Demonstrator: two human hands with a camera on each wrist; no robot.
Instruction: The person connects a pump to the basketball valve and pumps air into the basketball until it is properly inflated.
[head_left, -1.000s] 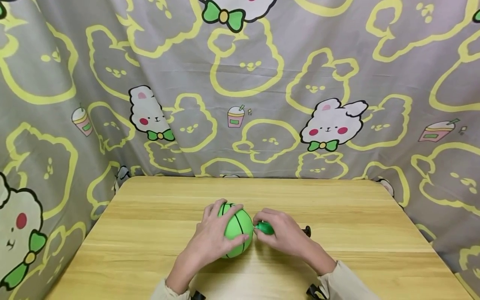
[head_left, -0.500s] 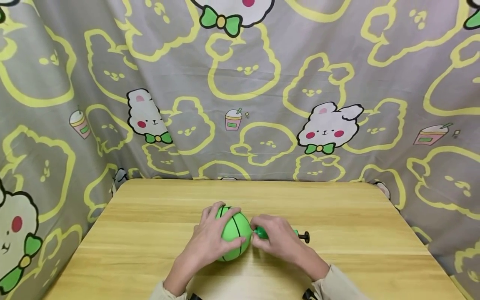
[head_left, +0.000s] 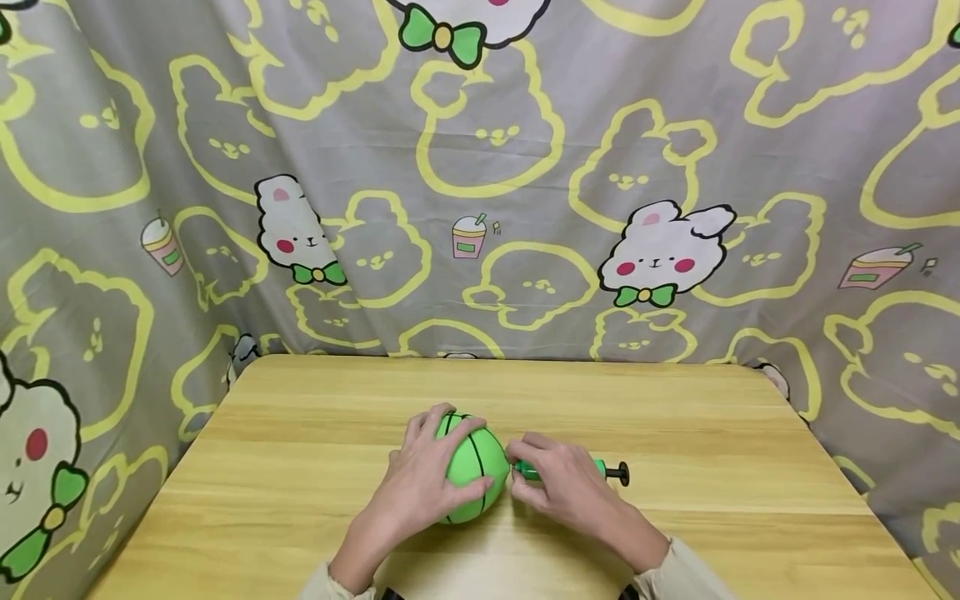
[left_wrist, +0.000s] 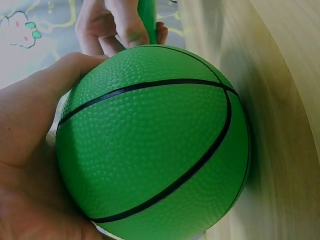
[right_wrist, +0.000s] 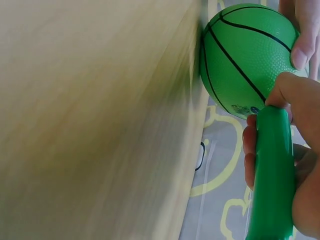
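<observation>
A small green basketball with black lines sits on the wooden table. My left hand grips it from the left, fingers over the top and thumb on the near side. On the ball's right, my right hand holds a green hand pump, thumb and fingers around its front end. That front end points at the ball, with the fingertips right at the ball's surface; the very tip is hidden by them. The pump's black handle sticks out behind the right hand.
The wooden table extends around both hands. Behind it and at the sides hangs a grey curtain with yellow outlines and white rabbit faces.
The right hand and pump have tilted slightly, so more of the pump's rear and black handle shows behind the hand. The left hand keeps its grip on the basketball.
</observation>
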